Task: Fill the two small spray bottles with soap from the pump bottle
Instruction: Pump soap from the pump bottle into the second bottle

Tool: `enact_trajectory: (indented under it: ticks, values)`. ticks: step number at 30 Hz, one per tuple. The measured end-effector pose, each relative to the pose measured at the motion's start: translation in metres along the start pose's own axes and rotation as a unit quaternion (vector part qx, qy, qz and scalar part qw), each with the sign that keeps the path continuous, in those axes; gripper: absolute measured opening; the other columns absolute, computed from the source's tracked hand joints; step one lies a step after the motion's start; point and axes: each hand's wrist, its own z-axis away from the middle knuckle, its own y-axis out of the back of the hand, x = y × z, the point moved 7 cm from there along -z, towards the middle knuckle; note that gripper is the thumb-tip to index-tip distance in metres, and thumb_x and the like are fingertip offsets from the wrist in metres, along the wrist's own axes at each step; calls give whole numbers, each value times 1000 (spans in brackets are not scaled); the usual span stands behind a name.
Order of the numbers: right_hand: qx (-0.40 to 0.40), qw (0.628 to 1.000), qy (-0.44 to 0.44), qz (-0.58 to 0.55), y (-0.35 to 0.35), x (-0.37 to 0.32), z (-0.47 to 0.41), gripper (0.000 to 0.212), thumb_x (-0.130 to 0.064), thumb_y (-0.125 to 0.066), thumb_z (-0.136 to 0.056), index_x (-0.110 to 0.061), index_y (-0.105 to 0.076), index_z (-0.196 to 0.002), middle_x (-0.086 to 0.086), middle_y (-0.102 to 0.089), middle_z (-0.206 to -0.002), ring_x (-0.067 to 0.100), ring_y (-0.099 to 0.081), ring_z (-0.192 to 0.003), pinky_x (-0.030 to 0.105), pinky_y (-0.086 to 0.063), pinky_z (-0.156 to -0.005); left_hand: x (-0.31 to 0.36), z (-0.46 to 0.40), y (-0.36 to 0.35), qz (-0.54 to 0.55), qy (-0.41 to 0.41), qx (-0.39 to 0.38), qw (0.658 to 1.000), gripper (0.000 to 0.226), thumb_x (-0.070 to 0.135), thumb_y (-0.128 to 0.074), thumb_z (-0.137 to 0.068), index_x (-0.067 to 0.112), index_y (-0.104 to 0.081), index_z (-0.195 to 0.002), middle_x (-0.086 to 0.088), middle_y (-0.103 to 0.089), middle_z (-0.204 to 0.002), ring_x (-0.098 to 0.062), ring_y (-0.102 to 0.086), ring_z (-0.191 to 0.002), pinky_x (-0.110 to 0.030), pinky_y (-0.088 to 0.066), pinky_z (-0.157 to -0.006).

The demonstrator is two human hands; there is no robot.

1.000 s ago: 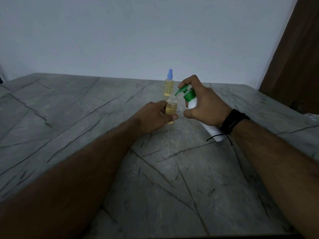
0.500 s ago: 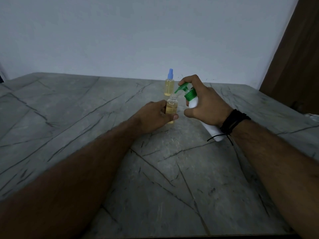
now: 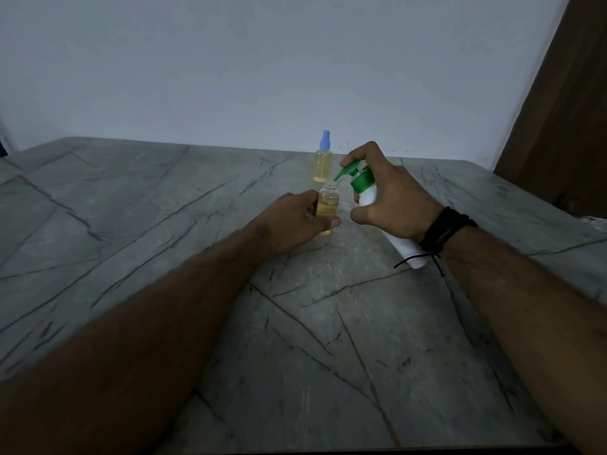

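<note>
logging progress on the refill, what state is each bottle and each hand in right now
open spray bottle: uncapped, upright on the table, mostly full of yellow liquid, held by the left hand
capped spray bottle: blue cap on, upright behind, holds yellow liquid, untouched
pump bottle: tilted, green nozzle over the open bottle's mouth, held by the right hand
left hand: closed around the open bottle
right hand: gripping the pump bottle, a finger on the pump head

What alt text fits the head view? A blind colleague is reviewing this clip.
A right hand tilts a white pump bottle, its green spout at the mouth of an uncapped small bottle of yellow liquid held by the left hand on a grey marble table. A blue-capped bottle stands behind.
</note>
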Motion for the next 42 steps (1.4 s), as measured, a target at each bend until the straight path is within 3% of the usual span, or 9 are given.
enact_trajectory:
  ticks: [17,32,38,42]
  values:
    - [1,1000,2,9,0,-3,1,70,-5,-73,-69,-26,-44,-129,4,-64,-80,25,-62,-69,35,-50,-63,-1,-1,-1,2,-2,-1,1000,39,65,-56,-83,32,-52,-103,17,-56,-86,-2,-55,-80,-22,-36,-60]
    - [7,1000,3,-3,0,0,1,66,-5,-73,-68,-25,-44,-125,-7,-60,-77,17,-61,-66,30,-49,-61,-1,-2,-2,-4,4,-8,1000,39,65,-56,-83,32,-52,-103,18,-56,-86,-1,-54,-79,-22,-37,-60]
    - [99,995,11,-28,12,8,4,82,-8,-71,-70,-31,-37,-142,-2,-65,-88,19,-63,-72,33,-53,-67,0,2,1,-4,3,7,1000,32,71,-54,-80,42,-49,-94,25,-53,-82,6,-52,-76,-17,-34,-58]
    - [196,980,-28,-14,22,25,5,73,-14,-73,-76,-16,-39,-141,4,-65,-94,23,-62,-82,34,-52,-76,3,4,4,-3,-11,7,1000,41,78,-52,-75,43,-49,-96,26,-52,-84,5,-52,-78,-18,-34,-60]
